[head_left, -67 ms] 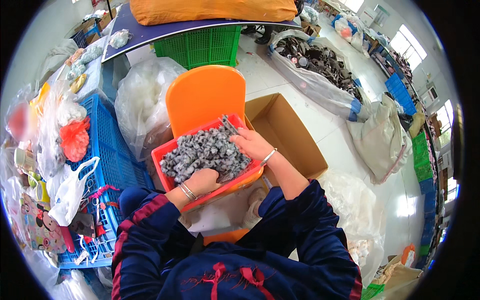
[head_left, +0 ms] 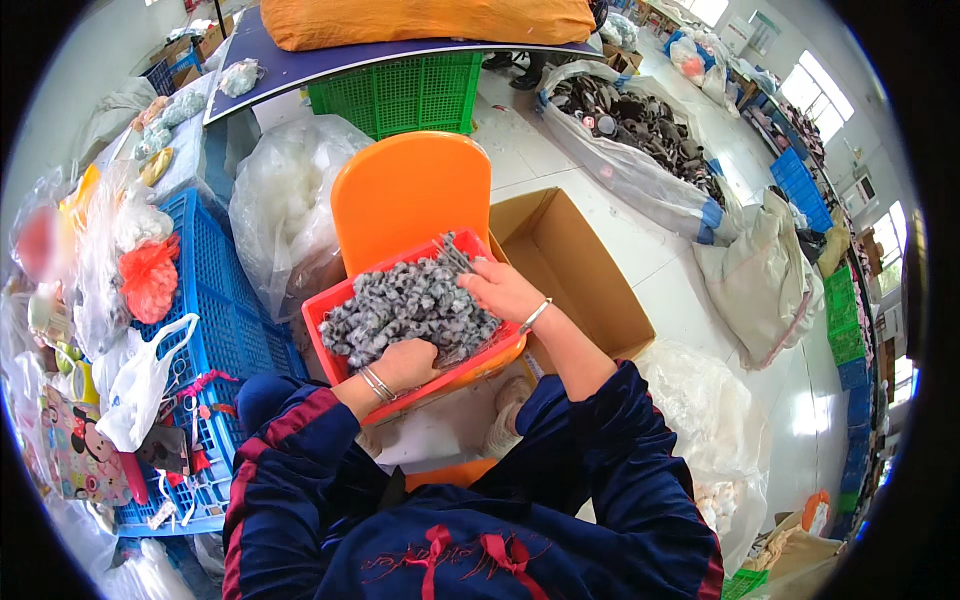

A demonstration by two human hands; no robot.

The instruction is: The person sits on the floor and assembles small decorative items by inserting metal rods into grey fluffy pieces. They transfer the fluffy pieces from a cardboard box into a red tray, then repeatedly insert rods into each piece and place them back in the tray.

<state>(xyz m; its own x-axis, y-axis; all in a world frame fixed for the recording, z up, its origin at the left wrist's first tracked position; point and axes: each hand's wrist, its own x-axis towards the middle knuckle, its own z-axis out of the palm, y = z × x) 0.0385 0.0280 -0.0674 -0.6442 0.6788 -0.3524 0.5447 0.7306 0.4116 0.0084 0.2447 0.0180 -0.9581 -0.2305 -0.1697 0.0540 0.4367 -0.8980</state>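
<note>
A red plastic tray (head_left: 470, 371) sits on an orange chair (head_left: 412, 190) in front of me, heaped with small grey fluffy tufts (head_left: 400, 302). My right hand (head_left: 503, 292) is closed at the tray's right side around a bundle of thin grey strips (head_left: 456, 254) whose ends stick out toward the far left. Down at the near edge, my left hand (head_left: 404, 364) rests on the heap with its fingers curled into the tufts. Its fingertips are hidden, so what they pinch cannot be made out.
An open cardboard box (head_left: 575, 265) stands right of the tray. Blue crates (head_left: 225, 290) with bags and scissors line my left. A clear plastic bag (head_left: 290, 200) leans beside the chair. Farther right lies a big sack (head_left: 640, 130) of dark pieces.
The strips in my right hand have shifted slightly and look more fanned out. My left hand stays in nearly the same place.
</note>
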